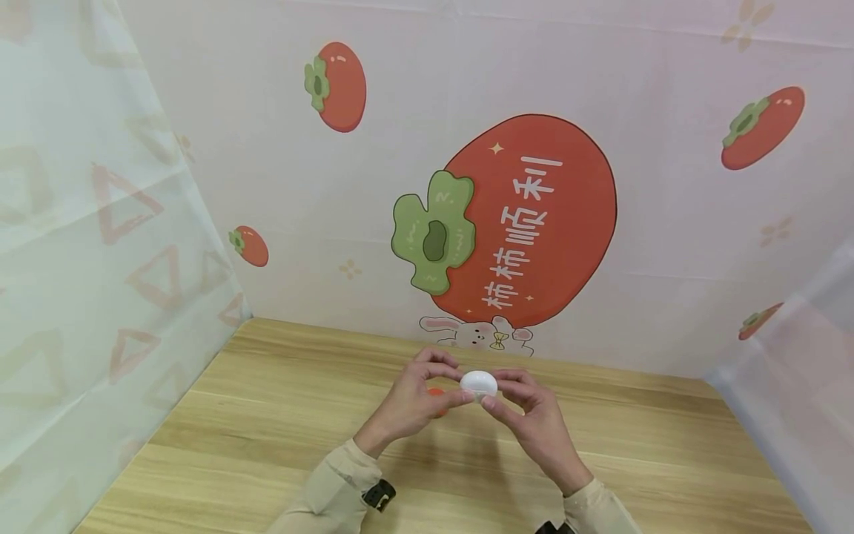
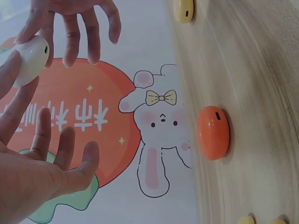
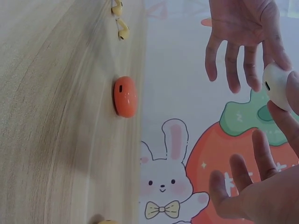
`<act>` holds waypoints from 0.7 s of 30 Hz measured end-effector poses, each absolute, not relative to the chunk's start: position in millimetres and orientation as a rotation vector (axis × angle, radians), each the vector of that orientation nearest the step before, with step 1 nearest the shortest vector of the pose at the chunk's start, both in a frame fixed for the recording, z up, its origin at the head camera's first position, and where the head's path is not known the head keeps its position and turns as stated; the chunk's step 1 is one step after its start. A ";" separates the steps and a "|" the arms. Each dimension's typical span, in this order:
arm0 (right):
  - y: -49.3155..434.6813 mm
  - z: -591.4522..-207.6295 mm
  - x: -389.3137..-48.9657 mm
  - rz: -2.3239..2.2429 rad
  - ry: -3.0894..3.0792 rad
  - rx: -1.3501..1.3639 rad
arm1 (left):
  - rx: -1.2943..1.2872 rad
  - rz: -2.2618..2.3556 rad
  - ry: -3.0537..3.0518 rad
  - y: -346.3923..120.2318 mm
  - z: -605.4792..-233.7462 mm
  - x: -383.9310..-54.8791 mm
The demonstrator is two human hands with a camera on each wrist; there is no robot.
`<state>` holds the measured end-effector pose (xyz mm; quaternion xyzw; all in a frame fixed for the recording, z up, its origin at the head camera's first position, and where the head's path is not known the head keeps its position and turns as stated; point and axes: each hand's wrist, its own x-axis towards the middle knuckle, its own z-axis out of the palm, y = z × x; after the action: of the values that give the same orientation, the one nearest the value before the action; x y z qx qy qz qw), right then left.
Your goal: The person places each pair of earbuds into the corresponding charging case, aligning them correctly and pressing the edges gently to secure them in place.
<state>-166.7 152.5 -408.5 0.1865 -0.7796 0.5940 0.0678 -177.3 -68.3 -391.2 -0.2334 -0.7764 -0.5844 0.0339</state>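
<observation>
A white earbud charging case (image 1: pixel 479 382) is held up over the table between both hands. My left hand (image 1: pixel 415 397) pinches it at one side with thumb and fingertips. From the other side my right hand (image 1: pixel 534 419) pinches it too, thumb at the near face. Its charging port faces down toward the table in the wrist views, and the other fingers of both hands spread away from it. Below, an orange charging case (image 2: pixel 213 133) rests on the wood; in the head view my left hand partly covers it.
Two yellow earbuds (image 3: pixel 122 30) lie on the table left of the orange case. A yellow charging case (image 2: pixel 184 10) sits on its right. Behind the wooden table (image 1: pixel 267 386) rises a printed fabric backdrop (image 1: pixel 300 185), with more fabric at the sides.
</observation>
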 end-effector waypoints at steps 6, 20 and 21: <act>153.0 -408.2 -166.8 1.784 -2.339 0.556 | -0.725 -1.769 -2.417 -67.7 -389.0 -177.6; 152.5 -405.8 -166.1 1.742 -2.362 0.575 | -0.736 -1.759 -2.388 -63.7 -379.2 -176.9; 152.5 -405.3 -166.2 1.742 -2.363 0.579 | -0.739 -1.758 -2.385 -63.8 -379.1 -176.7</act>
<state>-166.2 152.5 -405.3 0.1929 -0.7875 0.5805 0.0746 -176.7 -63.8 -379.1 -0.2418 -0.7803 -0.5751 0.0439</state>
